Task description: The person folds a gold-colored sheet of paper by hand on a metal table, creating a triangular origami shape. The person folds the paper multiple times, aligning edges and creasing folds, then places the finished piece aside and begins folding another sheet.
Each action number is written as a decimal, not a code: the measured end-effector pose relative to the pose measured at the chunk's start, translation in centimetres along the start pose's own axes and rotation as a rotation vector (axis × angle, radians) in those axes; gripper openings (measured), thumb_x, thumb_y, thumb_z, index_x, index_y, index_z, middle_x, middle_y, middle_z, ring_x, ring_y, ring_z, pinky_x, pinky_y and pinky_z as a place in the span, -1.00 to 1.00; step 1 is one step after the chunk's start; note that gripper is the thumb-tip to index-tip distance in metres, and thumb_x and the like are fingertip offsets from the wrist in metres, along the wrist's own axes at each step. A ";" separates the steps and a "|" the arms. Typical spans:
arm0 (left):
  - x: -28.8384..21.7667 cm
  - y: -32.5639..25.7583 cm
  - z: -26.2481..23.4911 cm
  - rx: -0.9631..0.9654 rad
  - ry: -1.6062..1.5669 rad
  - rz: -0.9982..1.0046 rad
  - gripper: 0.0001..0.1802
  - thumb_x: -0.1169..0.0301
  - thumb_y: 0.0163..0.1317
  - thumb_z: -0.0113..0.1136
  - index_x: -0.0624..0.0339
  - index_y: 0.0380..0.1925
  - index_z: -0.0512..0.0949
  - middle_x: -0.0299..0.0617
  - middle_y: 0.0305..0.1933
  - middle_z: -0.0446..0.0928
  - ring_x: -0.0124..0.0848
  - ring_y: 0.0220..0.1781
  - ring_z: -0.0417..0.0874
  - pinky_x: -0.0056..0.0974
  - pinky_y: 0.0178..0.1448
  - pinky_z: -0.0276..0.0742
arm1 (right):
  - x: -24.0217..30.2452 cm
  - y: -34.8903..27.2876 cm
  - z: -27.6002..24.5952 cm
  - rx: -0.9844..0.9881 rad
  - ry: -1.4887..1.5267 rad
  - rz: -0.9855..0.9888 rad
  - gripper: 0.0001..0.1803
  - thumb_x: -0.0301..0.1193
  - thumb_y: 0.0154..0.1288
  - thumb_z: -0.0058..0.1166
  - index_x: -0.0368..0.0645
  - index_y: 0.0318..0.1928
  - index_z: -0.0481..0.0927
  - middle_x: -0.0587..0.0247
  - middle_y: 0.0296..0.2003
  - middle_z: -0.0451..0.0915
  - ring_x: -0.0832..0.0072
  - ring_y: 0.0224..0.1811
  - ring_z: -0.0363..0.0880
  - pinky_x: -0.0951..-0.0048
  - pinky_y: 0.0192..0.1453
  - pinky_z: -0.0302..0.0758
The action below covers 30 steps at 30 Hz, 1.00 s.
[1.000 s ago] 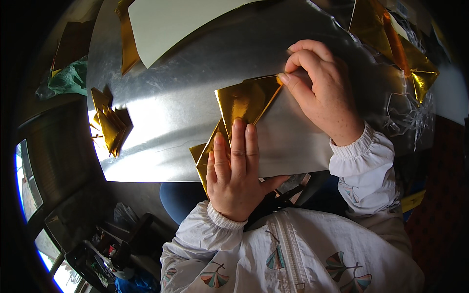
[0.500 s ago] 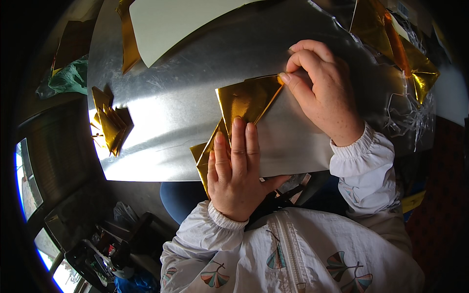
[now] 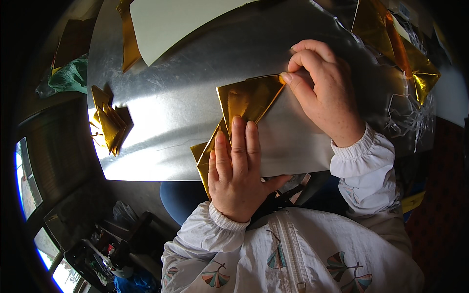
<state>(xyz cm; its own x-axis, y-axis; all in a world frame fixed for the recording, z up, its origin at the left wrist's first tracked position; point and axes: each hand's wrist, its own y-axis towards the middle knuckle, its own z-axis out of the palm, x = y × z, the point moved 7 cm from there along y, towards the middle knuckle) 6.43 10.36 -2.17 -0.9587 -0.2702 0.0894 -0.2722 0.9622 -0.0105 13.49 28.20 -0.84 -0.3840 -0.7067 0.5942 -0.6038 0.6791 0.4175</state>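
A: What is the right hand (image 3: 328, 93) doing?

B: Pinching. Its thumb and curled index finger meet at one corner of a folded gold foil paper (image 3: 251, 97).

A: And the rest of that paper?

B: It spreads leftward from the pinch and tapers toward the person's body, lying on a shiny metal tabletop (image 3: 166, 122).

A: Where's the left hand (image 3: 238, 180)?

B: Nearer the body than the pinch and to its left, gripping nothing. It is laid flat, fingertips on the foil's narrow lower part, thumb stuck out to the right. More gold foil pokes out along its left side; I can't tell whether that belongs to the same piece.

A: Anything else around the pinch?

B: Well to its left, a cluster of folded gold foil pieces (image 3: 112, 128). Beyond it, up and left, a large white sheet (image 3: 181, 24) with a gold foil strip (image 3: 129, 46) along its left edge. To its right, past the hand, a bigger folded gold foil shape (image 3: 378, 36) and some clear plastic strands (image 3: 412, 119).
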 end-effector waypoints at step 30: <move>0.3 1.0 -1.1 -0.003 -0.044 -0.010 0.16 -0.61 -0.02 -0.22 0.04 0.38 0.33 -0.18 0.43 0.33 -0.18 0.32 0.43 -0.18 0.29 0.40 | 0.1 0.0 0.0 -0.042 -0.012 -0.042 -0.83 -0.47 0.10 0.26 -0.12 -0.44 0.49 0.25 -0.26 0.58 0.26 -0.42 0.59 0.21 -0.24 0.43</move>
<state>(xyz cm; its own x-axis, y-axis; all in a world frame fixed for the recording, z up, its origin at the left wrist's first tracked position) 5.98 11.26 -1.06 -0.9586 -0.2810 0.0460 -0.2816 0.9595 -0.0070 13.45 28.14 -0.77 -0.3676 -0.7366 0.5677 -0.5895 0.6567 0.4704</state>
